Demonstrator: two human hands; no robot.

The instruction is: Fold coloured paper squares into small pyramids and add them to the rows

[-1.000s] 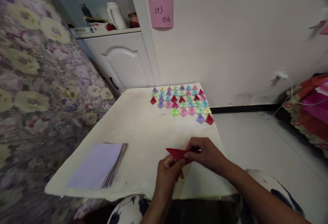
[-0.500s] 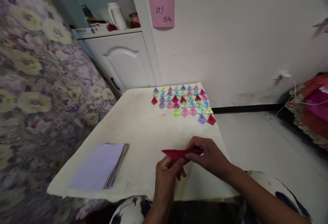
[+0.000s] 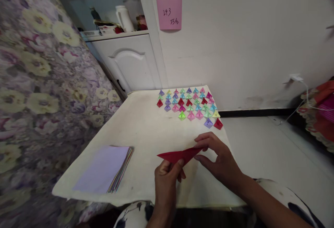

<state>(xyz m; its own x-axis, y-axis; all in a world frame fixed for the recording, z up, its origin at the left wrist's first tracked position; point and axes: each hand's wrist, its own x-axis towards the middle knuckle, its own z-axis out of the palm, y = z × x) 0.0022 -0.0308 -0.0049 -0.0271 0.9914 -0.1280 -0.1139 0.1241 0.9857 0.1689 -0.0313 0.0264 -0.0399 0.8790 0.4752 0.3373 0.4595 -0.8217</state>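
A red folded paper (image 3: 174, 156), pointed at both ends, is held above the front of the table. My left hand (image 3: 168, 178) pinches its lower middle, the thumb on the near face and the fingers behind. At its right tip is my right hand (image 3: 217, 155), with thumb and fingers apart; the fingertips are close to the paper, and whether they touch it I cannot tell. Farther back lie rows of small folded paper pieces (image 3: 191, 115) in many colours. To the left rests a stack of coloured paper sheets (image 3: 104, 169), a lilac one on top.
The cream-covered table (image 3: 141, 127) meets a white cabinet (image 3: 130, 59) and a wall at its far end. A pink note (image 3: 169, 12) is stuck on the wall. A floral curtain (image 3: 49, 92) hangs along the left. A cable (image 3: 307, 94) runs from a socket at right.
My right hand has loosened from the red folded paper and spread its fingers, uncovering the right tip. The left hand keeps its pinch. The whole view has shifted slightly.
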